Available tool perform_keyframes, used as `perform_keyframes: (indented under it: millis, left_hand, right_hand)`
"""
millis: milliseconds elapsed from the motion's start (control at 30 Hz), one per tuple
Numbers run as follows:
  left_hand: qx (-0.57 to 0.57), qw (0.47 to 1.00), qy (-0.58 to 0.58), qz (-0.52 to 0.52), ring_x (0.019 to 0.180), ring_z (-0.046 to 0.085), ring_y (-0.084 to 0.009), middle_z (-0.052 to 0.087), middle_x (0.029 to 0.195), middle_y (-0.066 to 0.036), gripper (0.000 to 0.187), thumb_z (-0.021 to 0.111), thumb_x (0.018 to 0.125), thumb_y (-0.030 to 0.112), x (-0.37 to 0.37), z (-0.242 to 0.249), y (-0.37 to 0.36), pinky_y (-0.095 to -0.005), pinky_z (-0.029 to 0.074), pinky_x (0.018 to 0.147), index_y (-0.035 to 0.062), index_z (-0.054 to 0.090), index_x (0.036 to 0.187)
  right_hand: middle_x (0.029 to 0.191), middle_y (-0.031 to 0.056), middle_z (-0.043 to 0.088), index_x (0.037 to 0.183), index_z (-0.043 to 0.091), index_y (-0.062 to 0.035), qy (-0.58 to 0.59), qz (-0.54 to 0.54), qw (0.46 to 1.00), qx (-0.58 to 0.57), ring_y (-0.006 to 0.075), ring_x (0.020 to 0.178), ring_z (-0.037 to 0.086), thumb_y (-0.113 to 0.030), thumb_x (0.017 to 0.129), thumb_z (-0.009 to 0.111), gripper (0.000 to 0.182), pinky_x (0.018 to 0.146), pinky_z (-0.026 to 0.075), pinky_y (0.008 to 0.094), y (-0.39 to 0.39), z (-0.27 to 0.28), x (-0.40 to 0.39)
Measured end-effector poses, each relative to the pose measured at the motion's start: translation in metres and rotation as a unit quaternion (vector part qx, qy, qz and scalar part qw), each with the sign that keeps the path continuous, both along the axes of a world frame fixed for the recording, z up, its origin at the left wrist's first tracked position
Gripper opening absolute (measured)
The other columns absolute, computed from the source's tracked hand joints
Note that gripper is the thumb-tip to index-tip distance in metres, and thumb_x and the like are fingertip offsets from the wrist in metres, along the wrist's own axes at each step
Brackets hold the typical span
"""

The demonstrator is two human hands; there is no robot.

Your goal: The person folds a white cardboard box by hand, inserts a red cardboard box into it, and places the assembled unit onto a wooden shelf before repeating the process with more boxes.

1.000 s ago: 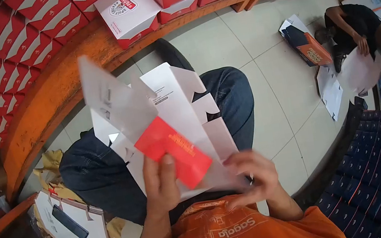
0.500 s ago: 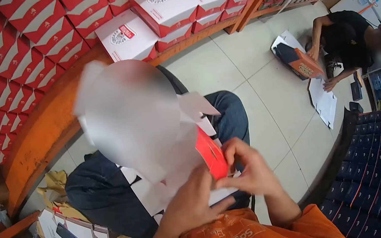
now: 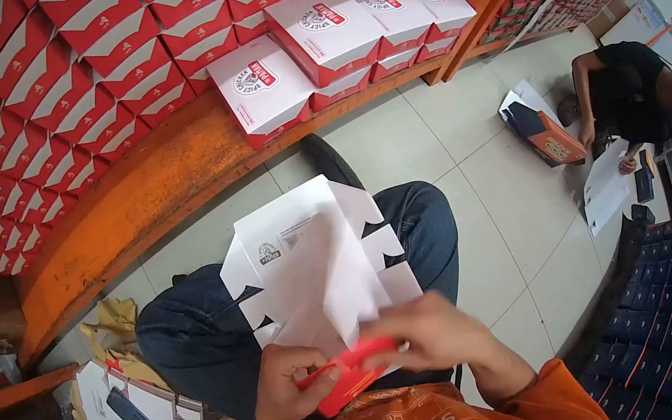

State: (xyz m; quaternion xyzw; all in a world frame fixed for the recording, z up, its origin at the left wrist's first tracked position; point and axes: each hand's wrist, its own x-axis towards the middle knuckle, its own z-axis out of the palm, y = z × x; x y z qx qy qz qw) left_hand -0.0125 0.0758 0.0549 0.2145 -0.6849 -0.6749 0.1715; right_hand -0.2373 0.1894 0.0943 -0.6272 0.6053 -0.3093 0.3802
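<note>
A partly folded white cardboard box blank (image 3: 285, 249) lies across my lap, with notched flaps along its sides and small print near the far edge. Its red panel (image 3: 347, 381) is at the near end, close to my shirt. My left hand (image 3: 284, 391) pinches the left end of this panel between thumb and fingers. On the panel's right end is my right hand (image 3: 436, 333), fingers bent over it and blurred by motion. A white flap in the middle of the blank stands raised and is smeared too.
Red-and-white boxes are stacked behind an orange beam (image 3: 134, 211), with more finished boxes (image 3: 263, 81) on it. A phone (image 3: 138, 419) rests on flat white blanks at left. Dark blue boxes (image 3: 669, 315) fill the lower right. Across the tiled floor, a person (image 3: 629, 89) handles an orange-and-black box (image 3: 548, 132).
The large white sheet that rose blurred toward the camera now lies lower on my lap. My hands and the red panel have shifted toward my body, and my left hand now pinches the panel.
</note>
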Motion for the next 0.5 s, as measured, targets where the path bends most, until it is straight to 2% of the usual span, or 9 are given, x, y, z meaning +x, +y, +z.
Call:
perform_keyframes:
  millis: [100, 167, 200, 267, 300, 367, 400, 433, 500]
  left_hand:
    - [0.017, 0.999, 0.005, -0.042, 0.049, 0.051, -0.0139, 0.056, 0.056, -0.005, 0.014, 0.072, 0.078, 0.008, -0.008, 0.014, -0.007, -0.0262, 0.038, 0.050, 0.0020, 0.063, 0.069]
    - [0.036, 0.997, 0.002, -0.065, 0.053, 0.058, -0.0170, 0.061, 0.060, -0.007, 0.013, 0.073, 0.079, 0.009, -0.011, 0.032, -0.012, -0.0276, 0.044, 0.054, 0.0014, 0.065, 0.072]
    - [-0.022, 0.994, 0.002, -0.105, 0.059, 0.063, -0.0198, 0.065, 0.066, -0.008, 0.013, 0.076, 0.078, 0.010, -0.008, 0.040, -0.020, -0.0288, 0.048, 0.059, 0.0007, 0.067, 0.076]
    - [-0.083, 0.984, -0.080, -0.133, 0.076, 0.071, -0.0251, 0.071, 0.083, -0.013, 0.024, 0.082, 0.074, 0.013, 0.023, 0.042, -0.036, -0.0308, 0.055, 0.071, 0.0002, 0.070, 0.090]
    - [-0.087, 0.985, -0.077, -0.127, 0.076, 0.071, -0.0251, 0.071, 0.083, -0.013, 0.024, 0.082, 0.074, 0.013, 0.030, 0.045, -0.034, -0.0308, 0.055, 0.071, 0.0002, 0.070, 0.090]
    - [-0.094, 0.973, -0.192, -0.086, 0.084, 0.071, -0.0258, 0.071, 0.091, -0.015, 0.032, 0.084, 0.072, 0.012, 0.039, 0.052, -0.031, -0.0302, 0.054, 0.075, -0.0006, 0.070, 0.098]
    - [-0.121, 0.979, -0.145, -0.079, 0.087, 0.071, -0.0249, 0.071, 0.096, -0.016, 0.037, 0.083, 0.073, 0.011, 0.027, 0.047, -0.021, -0.0302, 0.055, 0.074, -0.0003, 0.069, 0.105]
    - [-0.118, 0.979, -0.148, -0.080, 0.087, 0.071, -0.0249, 0.071, 0.096, -0.016, 0.037, 0.083, 0.073, 0.011, 0.016, 0.045, -0.014, -0.0302, 0.055, 0.074, -0.0003, 0.069, 0.105]
    - [0.001, 0.995, 0.076, -0.059, 0.086, 0.071, -0.0216, 0.072, 0.095, -0.015, 0.034, 0.081, 0.075, 0.010, -0.008, 0.045, -0.009, -0.0290, 0.055, 0.072, 0.0009, 0.069, 0.106]
  right_hand:
    - [0.100, 0.0105, 0.064, 0.115, 0.060, -0.0107, 0.143, 0.091, 0.985, 0.012, 0.0323, 0.092, 0.063, -0.044, 0.076, 0.076, 0.054, 0.074, 0.050, 0.0416, 0.000, 0.018, 0.005]
    - [0.107, 0.0124, 0.062, 0.118, 0.058, -0.0087, 0.135, 0.091, 0.987, -0.011, 0.0338, 0.099, 0.060, -0.045, 0.074, 0.078, 0.060, 0.081, 0.047, 0.0426, 0.005, 0.004, -0.007]
    - [0.113, 0.0143, 0.060, 0.121, 0.057, -0.0068, 0.130, 0.091, 0.987, -0.039, 0.0352, 0.106, 0.057, -0.046, 0.071, 0.079, 0.067, 0.088, 0.045, 0.0435, 0.005, -0.005, -0.020]
    - [0.120, 0.0169, 0.059, 0.127, 0.055, -0.0069, 0.053, -0.034, 0.996, -0.066, 0.0337, 0.115, 0.053, -0.047, 0.064, 0.082, 0.079, 0.100, 0.038, 0.0462, 0.006, -0.011, -0.062]
    - [0.120, 0.0169, 0.059, 0.127, 0.055, -0.0069, 0.056, -0.028, 0.995, -0.071, 0.0337, 0.115, 0.053, -0.047, 0.064, 0.082, 0.079, 0.100, 0.038, 0.0462, 0.003, -0.003, -0.063]
    - [0.127, 0.0179, 0.056, 0.131, 0.054, -0.0064, 0.392, -0.155, 0.905, -0.053, 0.0337, 0.121, 0.048, -0.043, 0.060, 0.086, 0.085, 0.108, 0.030, 0.0495, 0.004, 0.024, -0.056]
    - [0.119, 0.0140, 0.058, 0.130, 0.055, -0.0060, 0.270, -0.099, 0.949, -0.132, 0.0354, 0.116, 0.049, -0.039, 0.061, 0.087, 0.083, 0.109, 0.027, 0.0542, -0.005, 0.030, -0.042]
    - [0.119, 0.0140, 0.058, 0.130, 0.055, -0.0060, 0.267, -0.099, 0.950, -0.130, 0.0354, 0.116, 0.049, -0.039, 0.061, 0.087, 0.083, 0.109, 0.027, 0.0542, -0.012, 0.028, -0.021]
    - [0.104, 0.0109, 0.059, 0.117, 0.066, -0.0067, 0.022, -0.009, 0.978, -0.207, 0.0346, 0.106, 0.053, -0.039, 0.064, 0.088, 0.066, 0.104, 0.033, 0.0527, -0.015, 0.022, 0.016]
